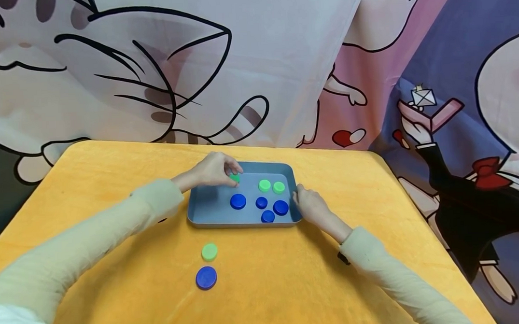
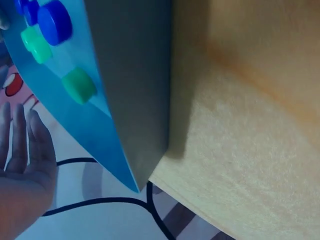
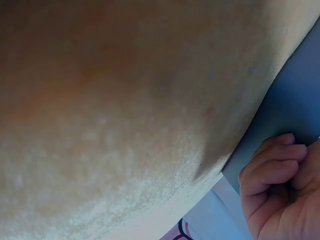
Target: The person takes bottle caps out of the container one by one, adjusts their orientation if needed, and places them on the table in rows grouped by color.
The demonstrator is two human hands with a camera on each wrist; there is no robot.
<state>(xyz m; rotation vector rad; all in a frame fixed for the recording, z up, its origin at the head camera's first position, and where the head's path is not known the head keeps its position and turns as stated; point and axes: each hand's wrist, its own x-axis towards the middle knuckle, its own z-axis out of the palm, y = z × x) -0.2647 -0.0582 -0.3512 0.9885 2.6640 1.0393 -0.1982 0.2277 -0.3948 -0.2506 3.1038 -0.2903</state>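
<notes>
A shallow blue-grey tray [image 1: 227, 217] holds several thick round discs, among them a large blue disc [image 1: 238, 201] and a light green disc [image 1: 264, 185]. Over the tray's left part is my left hand [image 1: 214, 170], its thumb and fingers apart around a green disc [image 1: 234, 178]. The left wrist view shows these fingers [image 2: 19, 137] straight, with a gap between them and the green disc [image 2: 79, 85]. At the tray's right end my right hand [image 1: 311, 205] grips the side. Curled fingers [image 3: 272, 172] lie against its outer wall in the right wrist view; the thumb is hidden there.
In front of the tray, a loose green disc [image 1: 209, 252] and a larger blue disc [image 1: 206, 278] lie on the yellow table [image 1: 265, 297]. A printed cartoon cloth [image 1: 281, 59] hangs behind the table's far edge and along the right.
</notes>
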